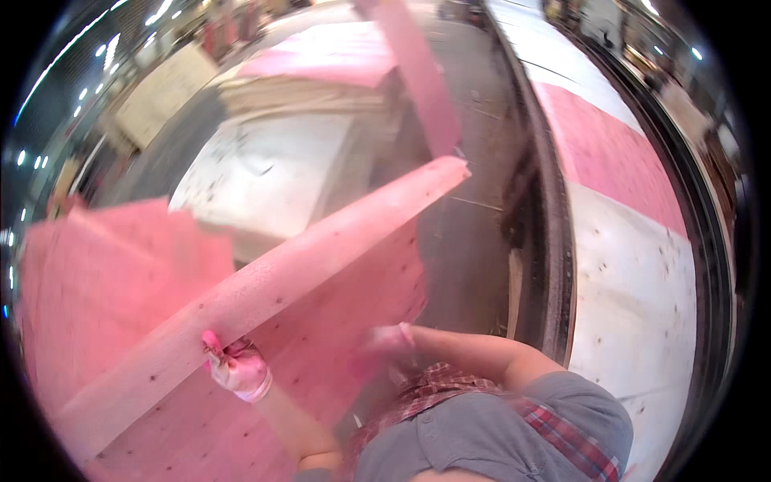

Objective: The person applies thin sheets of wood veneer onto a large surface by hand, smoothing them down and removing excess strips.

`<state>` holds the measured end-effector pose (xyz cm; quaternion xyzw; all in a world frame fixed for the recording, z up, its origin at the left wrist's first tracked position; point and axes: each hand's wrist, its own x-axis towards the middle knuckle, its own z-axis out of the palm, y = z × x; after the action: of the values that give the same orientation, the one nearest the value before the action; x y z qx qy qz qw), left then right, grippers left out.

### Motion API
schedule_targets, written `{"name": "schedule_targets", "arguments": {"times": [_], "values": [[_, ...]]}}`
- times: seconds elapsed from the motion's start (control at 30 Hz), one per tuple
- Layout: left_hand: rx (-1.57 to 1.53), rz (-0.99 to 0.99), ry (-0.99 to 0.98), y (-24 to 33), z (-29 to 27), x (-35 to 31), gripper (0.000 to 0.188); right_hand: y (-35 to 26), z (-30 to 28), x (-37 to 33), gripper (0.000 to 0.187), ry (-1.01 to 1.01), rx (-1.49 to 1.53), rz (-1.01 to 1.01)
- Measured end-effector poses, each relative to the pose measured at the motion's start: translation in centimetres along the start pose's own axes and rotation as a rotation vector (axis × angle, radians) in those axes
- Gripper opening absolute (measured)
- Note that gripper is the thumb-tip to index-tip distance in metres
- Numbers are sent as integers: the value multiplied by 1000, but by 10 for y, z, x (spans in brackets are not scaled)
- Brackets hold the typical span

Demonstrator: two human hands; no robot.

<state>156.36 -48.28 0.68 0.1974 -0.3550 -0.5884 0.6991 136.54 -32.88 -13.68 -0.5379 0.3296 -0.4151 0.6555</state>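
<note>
My left hand (239, 371), in a white glove stained pink, has its fingers curled at the edge of a pink-coated veneer sheet (321, 345). Dark knots dot this thin wood sheet. A long pale-pink band (305, 261), curled or folded over, runs diagonally from the lower left to the middle. My right hand (391, 341), also gloved, is smeared by motion over the sheet's right part, close to my body. Its fingers cannot be made out, nor whether it touches the sheet.
More pink sheets (120, 273) lie at the left. Beyond are a white sheet stack (261, 173) and a pink-topped stack (321, 52). A narrow pink strip (418, 80) rises at the top middle. Along the right runs a metal-railed conveyor or bench bearing white and pink sheets (634, 281).
</note>
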Motion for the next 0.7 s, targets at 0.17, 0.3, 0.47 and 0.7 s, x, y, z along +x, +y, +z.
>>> {"name": "schedule_targets", "arguments": {"times": [0.17,0.3,0.47,0.7], "values": [[419,456,-232,-49,127,15,36,-87,-35,12,45,254,-53,-34],[-144,303,-426,-59,258,12,41,-151,-125,-10,45,385,-29,-203],[-30,519,-252,-88,420,-24,50,-242,-256,-94,45,613,-112,-378],[403,1487,-306,-170,568,26,35,-394,-409,-233,45,936,-278,-573]]}}
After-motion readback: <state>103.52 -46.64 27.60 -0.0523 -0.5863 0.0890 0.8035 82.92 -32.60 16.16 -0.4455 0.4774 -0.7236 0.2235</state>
